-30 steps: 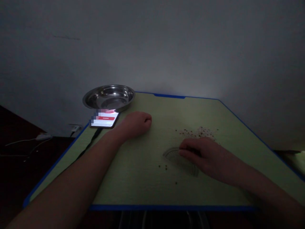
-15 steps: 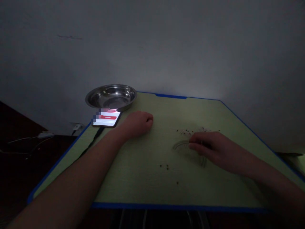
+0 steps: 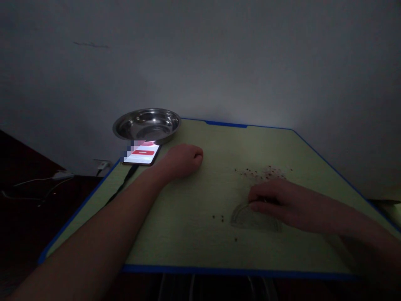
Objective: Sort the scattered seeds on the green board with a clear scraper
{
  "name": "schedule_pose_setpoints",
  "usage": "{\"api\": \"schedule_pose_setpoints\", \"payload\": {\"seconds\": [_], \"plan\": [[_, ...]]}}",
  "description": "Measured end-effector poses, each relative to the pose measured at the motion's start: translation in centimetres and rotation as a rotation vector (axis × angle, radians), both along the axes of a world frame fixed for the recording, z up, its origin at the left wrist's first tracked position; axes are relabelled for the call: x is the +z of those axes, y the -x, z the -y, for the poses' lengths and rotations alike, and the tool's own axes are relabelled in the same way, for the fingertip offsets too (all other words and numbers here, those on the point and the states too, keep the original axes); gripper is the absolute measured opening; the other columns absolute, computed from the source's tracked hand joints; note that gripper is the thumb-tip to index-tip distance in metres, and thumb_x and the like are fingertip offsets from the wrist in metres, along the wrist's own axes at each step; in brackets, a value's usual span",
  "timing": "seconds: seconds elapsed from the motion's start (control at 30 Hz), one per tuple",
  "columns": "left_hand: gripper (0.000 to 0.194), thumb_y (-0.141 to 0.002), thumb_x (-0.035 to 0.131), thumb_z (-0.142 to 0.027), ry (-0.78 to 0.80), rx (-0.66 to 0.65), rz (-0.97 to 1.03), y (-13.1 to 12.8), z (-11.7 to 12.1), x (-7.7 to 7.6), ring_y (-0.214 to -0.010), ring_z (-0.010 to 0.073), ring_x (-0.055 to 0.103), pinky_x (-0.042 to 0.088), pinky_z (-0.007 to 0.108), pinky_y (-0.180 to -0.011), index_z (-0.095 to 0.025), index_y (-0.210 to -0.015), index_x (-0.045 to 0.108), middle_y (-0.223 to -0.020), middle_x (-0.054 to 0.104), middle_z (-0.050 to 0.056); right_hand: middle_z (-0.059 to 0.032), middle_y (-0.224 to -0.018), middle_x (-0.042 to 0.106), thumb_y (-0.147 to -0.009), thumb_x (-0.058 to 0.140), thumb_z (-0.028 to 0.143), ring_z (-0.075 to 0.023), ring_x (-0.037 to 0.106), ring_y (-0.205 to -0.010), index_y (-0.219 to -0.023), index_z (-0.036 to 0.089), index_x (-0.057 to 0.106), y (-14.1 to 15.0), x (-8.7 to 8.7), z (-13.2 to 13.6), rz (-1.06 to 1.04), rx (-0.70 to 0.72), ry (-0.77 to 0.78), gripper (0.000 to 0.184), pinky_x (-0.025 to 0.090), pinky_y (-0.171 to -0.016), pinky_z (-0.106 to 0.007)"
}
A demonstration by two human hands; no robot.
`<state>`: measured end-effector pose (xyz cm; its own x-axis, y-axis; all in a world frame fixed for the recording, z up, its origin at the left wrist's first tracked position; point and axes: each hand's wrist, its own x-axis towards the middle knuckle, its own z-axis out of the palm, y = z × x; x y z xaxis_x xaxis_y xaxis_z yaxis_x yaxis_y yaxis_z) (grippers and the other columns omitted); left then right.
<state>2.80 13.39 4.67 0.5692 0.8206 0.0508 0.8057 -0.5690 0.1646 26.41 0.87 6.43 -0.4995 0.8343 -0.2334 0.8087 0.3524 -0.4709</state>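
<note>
My left hand rests on the table as a closed fist, thumb side up, and no object shows in it. My right hand pinches the curved top edge of a clear plastic protractor. The protractor is see-through and faint, with its straight side toward me; my fingers cover part of its arc. Just beyond my right hand lies a loose scatter of small dark grains, too small to name. Several more dark grains lie to the left of the protractor.
The green table has a blue rim. A steel basin stands at its back left corner, and a lit phone lies in front of it. A dark strap runs beside my left forearm. Behind is a wall; cables lie at left.
My right hand has drawn the protractor toward me, and more of the far grains now show. My left hand has stayed put as a fist.
</note>
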Motion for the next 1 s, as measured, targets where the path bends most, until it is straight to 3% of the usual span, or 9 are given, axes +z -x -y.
{"api": "schedule_pose_setpoints", "payload": {"seconds": [0.3,0.57,1.0], "plan": [[0.031,-0.08,0.038,-0.028,-0.002,0.012,0.002,-0.1,0.1,0.1,-0.063,0.0161,0.055,0.036,0.028,-0.057,-0.019,-0.078,0.067,-0.073,0.067,0.005,-0.0026,-0.078,0.07,-0.091,0.05,0.039,-0.0174,0.061,-0.068,-0.083,0.024,0.07,0.5,-0.8,4.0,-0.074,-0.034,0.03,0.026,0.043,-0.06,-0.028],[0.031,-0.08,0.038,-0.028,-0.001,0.01,-0.005,0.0,0.1,0.0,-0.063,0.016,0.055,0.036,0.028,-0.059,-0.019,-0.079,0.068,-0.073,0.066,0.005,-0.0018,-0.068,0.066,-0.092,0.048,0.039,-0.0168,0.059,-0.063,-0.078,0.023,0.069,0.1,-0.2,3.3,-0.079,-0.079,0.042,0.03,0.043,-0.057,-0.028],[0.03,-0.08,0.038,-0.027,0.014,-0.004,0.012,0.0,-0.1,0.0,-0.063,0.0159,0.055,0.034,0.028,-0.057,-0.019,-0.077,0.067,-0.073,0.066,0.005,-0.0021,-0.073,0.068,-0.091,0.049,0.04,-0.0174,0.06,-0.067,-0.081,0.025,0.069,0.9,-0.5,3.8,-0.102,-0.053,0.037,0.028,0.043,-0.059,-0.029]]}}
